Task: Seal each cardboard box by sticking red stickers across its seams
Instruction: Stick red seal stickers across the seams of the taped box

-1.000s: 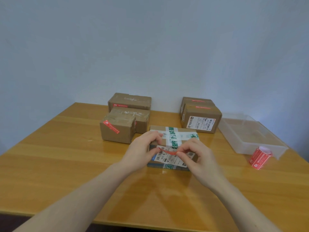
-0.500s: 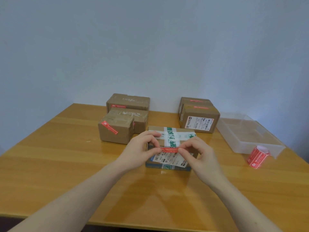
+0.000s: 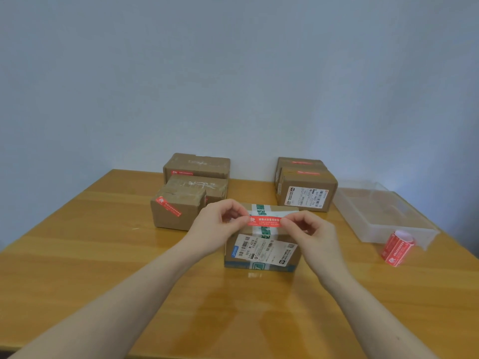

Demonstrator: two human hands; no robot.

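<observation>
A small cardboard box [image 3: 261, 251] with green-and-white tape and a white shipping label sits in the middle of the wooden table. A red sticker [image 3: 264, 221] is stretched flat across the box's top, over the tape. My left hand [image 3: 220, 224] pinches the sticker's left end. My right hand [image 3: 309, 233] pinches its right end. Whether the sticker touches the box I cannot tell. A roll of red stickers [image 3: 396, 247] lies on the table to the right.
Three brown boxes [image 3: 178, 212] with red stickers stand at the back left, two more [image 3: 305, 193] at the back right. A clear plastic tray [image 3: 383, 216] lies along the right edge. The table [image 3: 77, 255] meets a grey wall behind.
The sticker, bowed and held low over the label a second ago, has been pulled straight and moved up over the box's taped top. Both hands moved with it.
</observation>
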